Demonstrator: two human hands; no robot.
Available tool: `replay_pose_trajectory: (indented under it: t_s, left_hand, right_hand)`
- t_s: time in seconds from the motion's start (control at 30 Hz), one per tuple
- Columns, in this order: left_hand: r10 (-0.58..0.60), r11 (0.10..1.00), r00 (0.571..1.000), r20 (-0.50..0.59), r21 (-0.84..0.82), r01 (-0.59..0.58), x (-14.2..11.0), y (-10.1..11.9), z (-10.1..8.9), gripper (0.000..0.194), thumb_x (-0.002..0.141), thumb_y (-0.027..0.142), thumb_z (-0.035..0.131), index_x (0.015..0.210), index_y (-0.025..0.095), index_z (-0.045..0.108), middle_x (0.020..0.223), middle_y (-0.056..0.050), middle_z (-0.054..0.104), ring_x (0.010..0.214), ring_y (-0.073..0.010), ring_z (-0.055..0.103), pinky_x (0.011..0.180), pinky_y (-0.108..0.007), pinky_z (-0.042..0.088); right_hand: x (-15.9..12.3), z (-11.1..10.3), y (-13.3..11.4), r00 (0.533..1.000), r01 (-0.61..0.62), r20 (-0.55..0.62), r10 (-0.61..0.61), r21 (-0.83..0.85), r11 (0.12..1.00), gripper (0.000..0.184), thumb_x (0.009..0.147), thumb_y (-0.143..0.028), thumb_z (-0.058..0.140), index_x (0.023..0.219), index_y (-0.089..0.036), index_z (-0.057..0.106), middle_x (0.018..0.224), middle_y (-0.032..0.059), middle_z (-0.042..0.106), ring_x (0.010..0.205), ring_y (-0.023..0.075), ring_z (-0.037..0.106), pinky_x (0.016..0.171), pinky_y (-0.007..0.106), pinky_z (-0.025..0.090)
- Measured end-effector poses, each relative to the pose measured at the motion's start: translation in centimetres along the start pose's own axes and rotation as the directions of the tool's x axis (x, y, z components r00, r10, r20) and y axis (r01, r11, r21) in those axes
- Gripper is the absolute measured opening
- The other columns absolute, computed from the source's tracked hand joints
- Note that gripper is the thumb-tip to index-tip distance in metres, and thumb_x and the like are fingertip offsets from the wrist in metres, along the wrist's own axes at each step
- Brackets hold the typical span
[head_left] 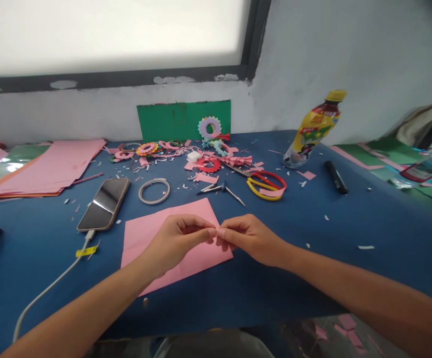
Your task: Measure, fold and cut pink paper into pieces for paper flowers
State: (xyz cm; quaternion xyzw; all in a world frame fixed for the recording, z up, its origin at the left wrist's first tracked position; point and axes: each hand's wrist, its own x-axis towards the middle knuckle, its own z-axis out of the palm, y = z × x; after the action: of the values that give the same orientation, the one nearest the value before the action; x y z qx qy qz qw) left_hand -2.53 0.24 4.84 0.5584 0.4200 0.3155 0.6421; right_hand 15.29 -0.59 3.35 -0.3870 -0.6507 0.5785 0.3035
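Over a pink sheet of paper (141,238), my left hand (178,241) and my right hand (251,238) meet with thumbs and fingertips pinched together. Whatever lies between the fingertips is too small and covered to make out. The sheet lies flat on the blue tabletop, partly hidden under my left hand and forearm. Beyond my hands are a compass (221,188) with its legs spread and scissors (266,186) with red and yellow handles. A roll of narrow tape (154,191) lies behind the sheet.
At left are a phone (104,204) on a white cable (48,288) and stacked pink paper (52,166). Paper rings, including a red ring (208,165), and scraps lie at the back. A drink bottle (315,129) and black marker (335,177) are at right.
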Motion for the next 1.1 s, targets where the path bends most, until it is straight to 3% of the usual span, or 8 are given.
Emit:
replay_pose_trajectory:
  t_s: [0.13,0.27,0.4,0.67,0.77,0.87,0.97,1.1]
  left_hand:
    - [-0.062,0.997,0.998,0.021,-0.052,0.063,0.04,-0.03,-0.05,0.011,0.068,0.025,0.069,0.067,0.014,0.068,0.065,-0.002,0.065,0.064,-0.0117,0.057,0.063,-0.022,0.044]
    - [-0.22,0.929,0.97,0.102,-0.281,0.24,-0.04,0.22,-0.23,0.008,0.068,0.021,0.07,0.071,0.015,0.065,0.064,0.001,0.06,0.062,-0.0082,0.055,0.065,-0.021,0.045]
    - [-0.315,0.832,0.938,0.144,-0.433,0.346,-0.07,0.5,-0.55,0.014,0.069,0.017,0.07,0.08,0.017,0.062,0.064,0.003,0.057,0.06,-0.0069,0.054,0.067,-0.022,0.047]
    - [-0.319,0.836,0.934,0.162,-0.416,0.358,-0.06,0.37,-0.6,0.011,0.07,0.022,0.07,0.072,0.013,0.065,0.066,0.0,0.058,0.062,-0.0065,0.053,0.064,-0.018,0.046]
    - [-0.273,0.88,0.946,0.177,-0.351,0.319,-0.08,0.45,-0.59,0.016,0.075,0.029,0.065,0.074,0.014,0.066,0.067,-0.001,0.058,0.064,-0.0076,0.053,0.064,-0.019,0.046]
    - [-0.21,0.939,0.967,0.146,-0.247,0.241,-0.07,0.56,-0.64,0.024,0.078,0.038,0.06,0.076,0.015,0.066,0.075,-0.002,0.059,0.067,-0.0093,0.052,0.062,-0.02,0.045]
    - [-0.094,0.995,0.994,0.048,-0.024,0.095,-0.1,0.37,-0.61,0.02,0.071,0.035,0.067,0.076,0.016,0.066,0.08,-0.002,0.062,0.07,-0.0108,0.053,0.062,-0.02,0.044]
    - [0.106,0.965,0.993,-0.043,0.244,-0.092,-0.23,-0.21,-0.35,0.014,0.069,0.03,0.069,0.076,0.017,0.068,0.078,-0.002,0.067,0.071,-0.0138,0.057,0.064,-0.022,0.045]
  right_hand:
    - [0.04,-0.08,0.25,1.0,0.003,-0.009,-0.004,-0.026,1.0,0.028,0.082,-0.033,0.049,0.065,-0.013,0.059,0.057,0.0,0.055,0.053,0.0088,0.049,0.051,0.021,0.039]
    - [0.05,-0.18,0.23,0.992,0.116,-0.03,-0.119,-0.091,0.989,0.028,0.085,-0.031,0.043,0.066,-0.015,0.056,0.059,-0.0002,0.054,0.055,0.0086,0.049,0.052,0.021,0.04]
    - [0.1,-0.3,0.36,0.924,0.285,-0.159,-0.347,-0.318,0.904,0.01,0.081,-0.026,0.05,0.08,-0.017,0.056,0.073,0.0008,0.059,0.064,0.0102,0.052,0.06,0.023,0.044]
    - [0.16,-0.37,0.7,0.837,0.473,-0.084,-0.541,-0.385,0.792,0.012,0.079,-0.023,0.059,0.09,-0.019,0.061,0.087,0.0045,0.064,0.076,0.013,0.058,0.066,0.025,0.047]
    - [0.17,-0.46,0.44,0.853,0.418,-0.152,-0.5,-0.377,0.827,0.01,0.082,-0.024,0.056,0.081,-0.018,0.065,0.082,0.0035,0.065,0.073,0.0119,0.058,0.064,0.024,0.046]
    - [0.15,-0.5,0.23,0.922,0.257,-0.21,-0.324,-0.293,0.921,0.014,0.079,-0.03,0.06,0.076,-0.017,0.065,0.074,0.0021,0.064,0.065,0.0113,0.056,0.058,0.023,0.044]
    - [0.22,-0.42,0.27,0.962,0.107,-0.227,-0.148,-0.183,0.977,0.02,0.076,-0.037,0.061,0.073,-0.016,0.063,0.068,0.0007,0.063,0.061,0.0109,0.053,0.056,0.023,0.043]
    - [0.43,-0.31,0.57,0.973,0.048,-0.22,-0.062,-0.068,0.997,0.024,0.072,-0.039,0.064,0.069,-0.016,0.06,0.063,-0.0011,0.058,0.058,0.0098,0.05,0.054,0.022,0.04]
